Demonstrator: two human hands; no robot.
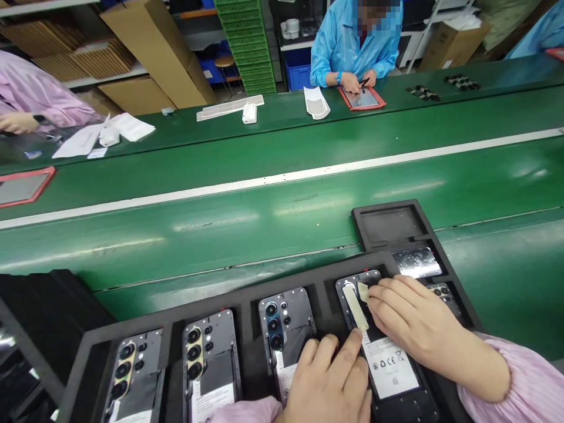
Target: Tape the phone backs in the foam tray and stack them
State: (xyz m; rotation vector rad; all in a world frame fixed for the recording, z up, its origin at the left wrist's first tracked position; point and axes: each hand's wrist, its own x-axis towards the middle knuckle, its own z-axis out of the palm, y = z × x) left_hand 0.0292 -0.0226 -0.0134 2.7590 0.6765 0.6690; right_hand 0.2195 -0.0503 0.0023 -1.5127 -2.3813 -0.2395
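Note:
A phone with its back cover off (392, 367) lies in a black foam tray (211, 306), a printed white label showing on it. Over its camera area runs a pale yellow strip of tape (355, 306). My right hand (409, 320) pinches a small piece of the same pale tape (363, 292) beside that strip. Stretched out from the left, my left hand (330, 376) has its index fingertip at the strip's lower end, and its other fingers rest over the tray. Further left are more open-backed phones: one with a blue camera surround (286, 320) and two with gold surrounds (211, 352).
A second foam tray (392, 223) at the right holds a shiny panel (416, 262). Beyond it runs a green conveyor (247, 223) with a white line. Across it, a person in blue (356, 47) handles a red-edged pad (363, 98); a pink sleeve (44, 88) shows at left.

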